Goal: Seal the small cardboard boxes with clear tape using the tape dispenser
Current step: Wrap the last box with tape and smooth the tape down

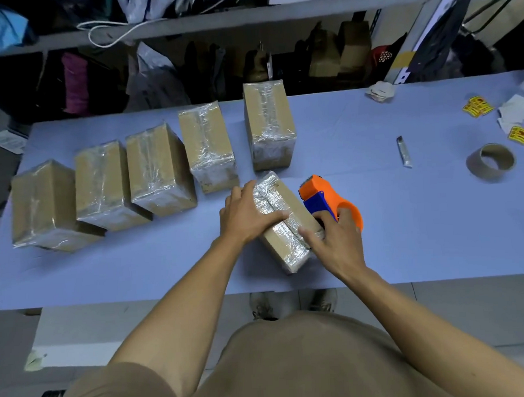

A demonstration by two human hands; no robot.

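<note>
Pressing flat on the taped cardboard box (281, 218) near the table's (406, 222) front edge, the left hand (246, 215) steadies it with straight fingers; the right hand (336, 240) grips the orange tape dispenser (330, 200) alongside. Box looks light, stiff, tape-slick; best held by its sides.

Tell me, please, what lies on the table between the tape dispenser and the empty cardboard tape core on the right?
In the head view, one small silvery utility knife lies between the tape dispenser and the empty tape core; otherwise only bare table.
</note>
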